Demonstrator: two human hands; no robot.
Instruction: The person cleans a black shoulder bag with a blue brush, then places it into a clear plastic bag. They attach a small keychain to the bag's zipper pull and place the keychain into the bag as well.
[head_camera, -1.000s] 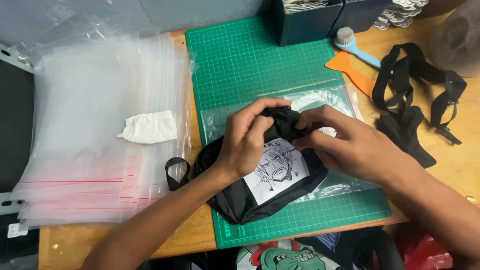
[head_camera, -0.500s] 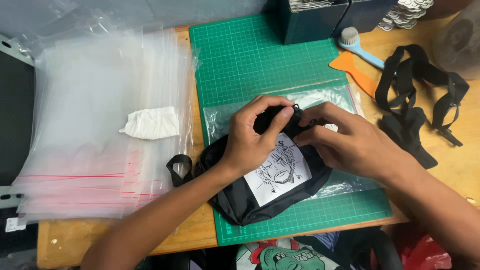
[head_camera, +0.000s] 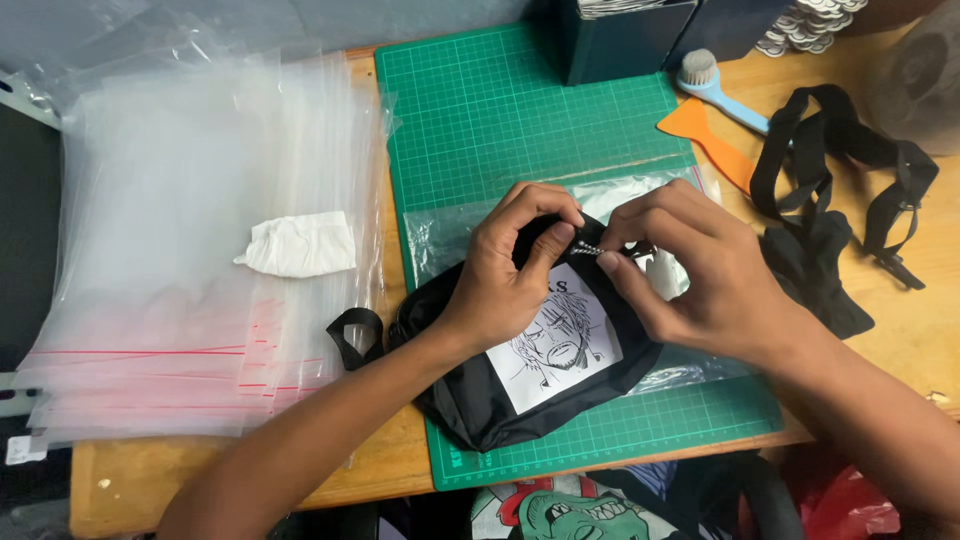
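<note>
Since half a second ago, a silver zipper pull (head_camera: 588, 248) has been exposed; it is pinched by the right hand (head_camera: 700, 275), while the left hand (head_camera: 505, 280) clamps the black pouch (head_camera: 500, 395). Fabric should be held taut.

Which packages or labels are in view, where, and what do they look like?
Printed label: white patch with a black line drawing, on the black pouch under both hands.
Clear bag: flat on the green mat, under the pouch.
Stack of clear bags: left of the mat, red seal lines.
Two dark boxes: upright, at the mat's top edge.
</note>
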